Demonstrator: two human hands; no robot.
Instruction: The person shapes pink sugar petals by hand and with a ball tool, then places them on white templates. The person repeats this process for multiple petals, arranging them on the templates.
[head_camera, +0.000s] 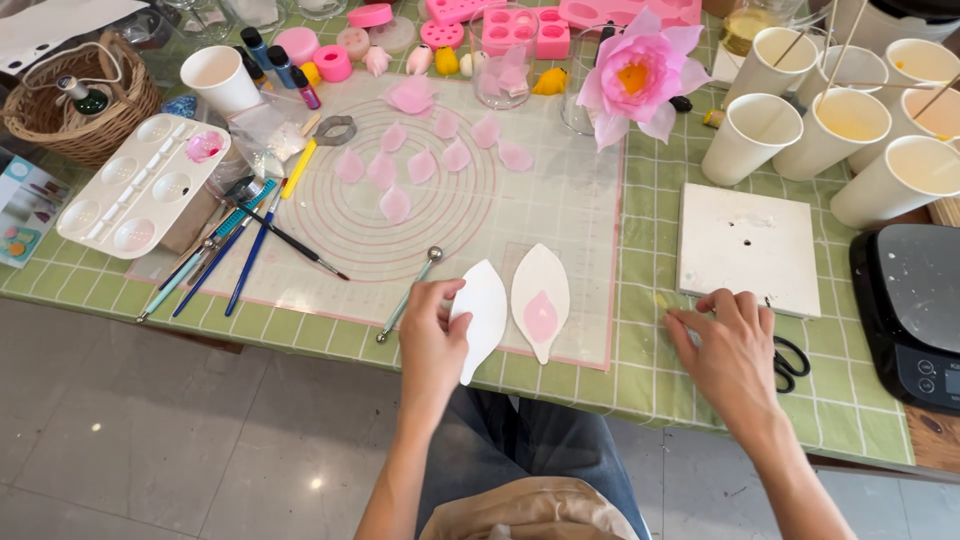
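Observation:
My left hand (432, 335) grips the edge of a white leaf-shaped mould (482, 313) at the near edge of the translucent work mat (560, 200). Beside it lies a second white leaf-shaped mould (541, 285) with a pink petal (541, 317) resting on it. My right hand (728, 345) lies flat on the green checked tablecloth (650, 350), its fingertips touching a small yellow piece (661, 300) just in front of a white square board (748, 247). A ball-tipped metal tool (408, 295) lies left of my left hand. Several pink petals (420, 165) are spread on the mat.
A pink flower (637, 77) stands in a glass at the back. White paper cups (850, 130) crowd the back right, above a black scale (912, 310). Scissors (790, 358) lie by my right hand. A white palette (140, 185), brushes (235, 255), a wicker basket (75, 100) and pink moulds (520, 30) are further left and behind.

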